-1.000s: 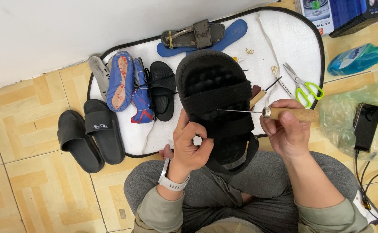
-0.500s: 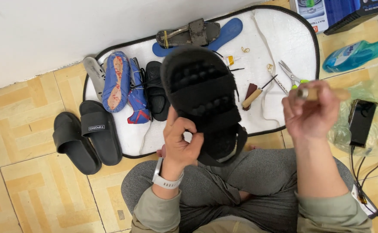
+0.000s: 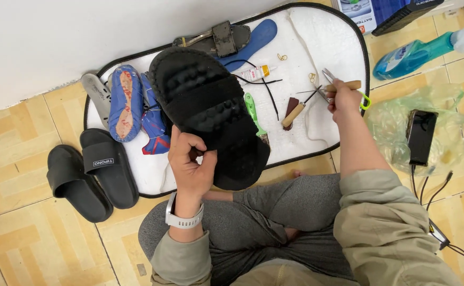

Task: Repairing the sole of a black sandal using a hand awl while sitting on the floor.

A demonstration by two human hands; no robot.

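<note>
Our left hand (image 3: 189, 161) gripped the sandal (image 3: 205, 106) by its edge, tilted up for work; our right hand (image 3: 343, 98) clenched an awl (image 3: 343, 85) over the mat (image 3: 338, 42).

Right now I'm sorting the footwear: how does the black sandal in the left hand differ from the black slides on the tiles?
The black sandal is held up by the left hand, tilted over the white mat; the black slides lie flat on the tiles. The sandal is single and has a bumpy footbed; the slides are a pair. All are black.
</note>
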